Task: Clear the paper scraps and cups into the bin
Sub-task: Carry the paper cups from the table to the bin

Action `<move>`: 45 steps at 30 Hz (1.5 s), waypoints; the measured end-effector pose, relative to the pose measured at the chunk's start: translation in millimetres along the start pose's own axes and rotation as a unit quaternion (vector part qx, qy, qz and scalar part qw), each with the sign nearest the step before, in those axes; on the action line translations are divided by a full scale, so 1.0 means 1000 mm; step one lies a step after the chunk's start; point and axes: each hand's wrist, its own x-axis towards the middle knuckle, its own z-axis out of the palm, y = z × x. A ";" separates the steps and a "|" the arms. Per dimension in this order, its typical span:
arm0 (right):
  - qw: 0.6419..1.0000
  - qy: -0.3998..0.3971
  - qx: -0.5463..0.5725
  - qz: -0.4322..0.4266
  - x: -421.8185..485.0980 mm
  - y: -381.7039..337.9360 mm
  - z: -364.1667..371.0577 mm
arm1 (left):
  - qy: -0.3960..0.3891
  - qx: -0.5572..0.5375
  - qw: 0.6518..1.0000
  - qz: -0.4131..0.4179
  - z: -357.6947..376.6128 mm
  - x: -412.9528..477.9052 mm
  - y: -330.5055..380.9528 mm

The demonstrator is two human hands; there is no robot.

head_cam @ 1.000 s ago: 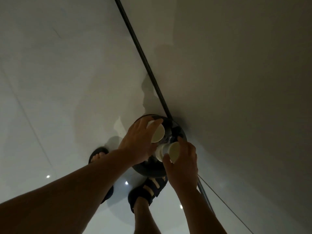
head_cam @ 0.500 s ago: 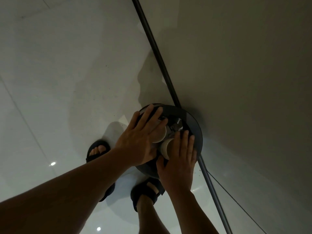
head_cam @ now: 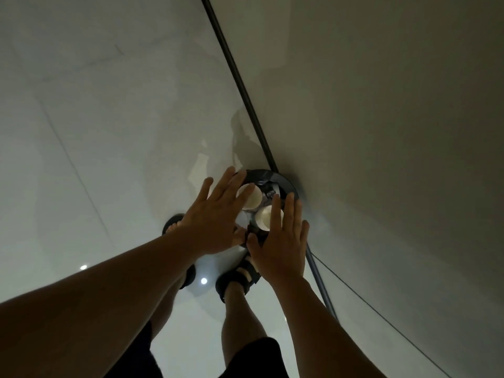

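Head view: the camera looks straight down past two bare forearms to a round black bin. The bin stands on the pale glossy floor, against the dark strip where the floor meets the wall.

Both hands are over the bin's mouth, palms down, and neither holds anything. The left hand has its fingers straight and fanned wide, with the tips reaching over the bin's left rim. The right hand is flat too, fingers straight and close together, pointing over the near side of the bin.

Two white cups lie inside the bin with their open mouths up. The far cup shows just past the left fingertips. The near cup sits beside it and is partly covered by the right forefinger. Whether the fingers touch the cups cannot be told.

Crumpled scraps lie in the bin behind the cups, dim and hard to make out.

Below the hands are the person's feet in dark sandals. The left sandal is beside the bin and the right sandal is just in front of it. A thin cable runs across the lower right.
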 end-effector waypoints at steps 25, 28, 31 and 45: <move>0.864 -0.028 -0.179 -0.471 -0.261 -0.230 -0.221 | 0.224 -0.121 0.837 -0.484 -0.174 -0.477 0.098; 0.813 -0.038 -0.204 -0.544 -0.313 -0.255 -0.210 | 0.265 -0.165 0.768 -0.560 -0.145 -0.543 0.135; 0.756 -0.042 -0.227 -0.613 -0.374 -0.277 -0.190 | 0.301 -0.204 0.685 -0.631 -0.106 -0.604 0.178; 0.461 -0.159 -0.251 -0.836 -0.770 -0.230 -0.027 | 0.344 -0.275 0.287 -0.851 0.130 -0.865 0.460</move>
